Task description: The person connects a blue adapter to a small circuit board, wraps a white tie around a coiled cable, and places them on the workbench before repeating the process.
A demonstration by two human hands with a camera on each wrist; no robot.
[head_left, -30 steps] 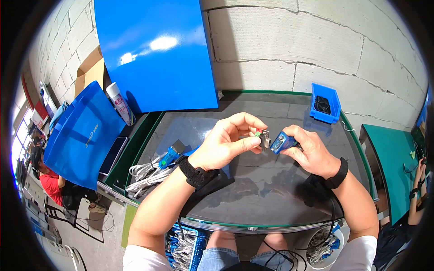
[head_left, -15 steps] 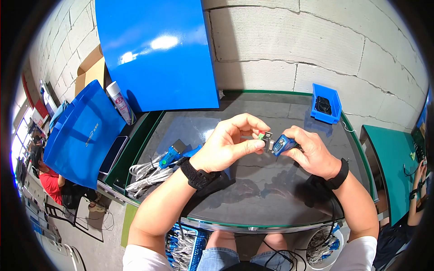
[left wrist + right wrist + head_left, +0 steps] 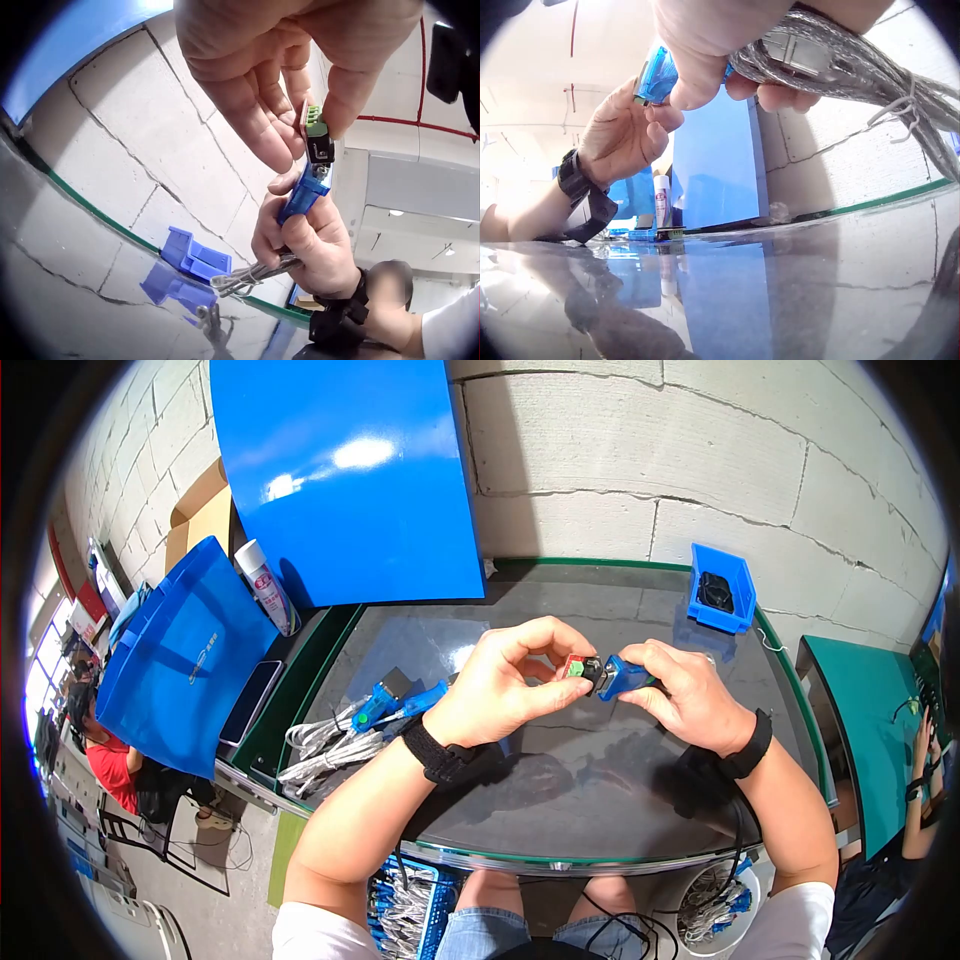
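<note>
Over the dark glossy tabletop, my left hand (image 3: 500, 685) pinches a small terminal block adapter (image 3: 318, 135) with green screw terminals, a red board and a black body. My right hand (image 3: 695, 695) grips a translucent blue serial connector (image 3: 626, 679) between thumb and fingers. The two parts meet end to end, lined up, in the left wrist view. A tied bundle of grey cable (image 3: 855, 71) hangs from the connector under my right palm, with a metal USB plug (image 3: 799, 52) among its loops. Left of my left wrist lie more blue connectors (image 3: 375, 708) with grey cables (image 3: 330, 760).
A blue bin (image 3: 722, 605) with black items sits at the back right. A tall blue panel (image 3: 350, 490), a spray can (image 3: 268, 590), a phone (image 3: 252, 703) and a blue bag (image 3: 180, 660) stand or lie left. Below the table edge are a basket (image 3: 440, 920) and a bucket (image 3: 690, 935) of cables.
The adapter and the blue connector have come together from a small gap and turned into line. My left hand has moved slightly right; the right hand has stayed nearly in place.
</note>
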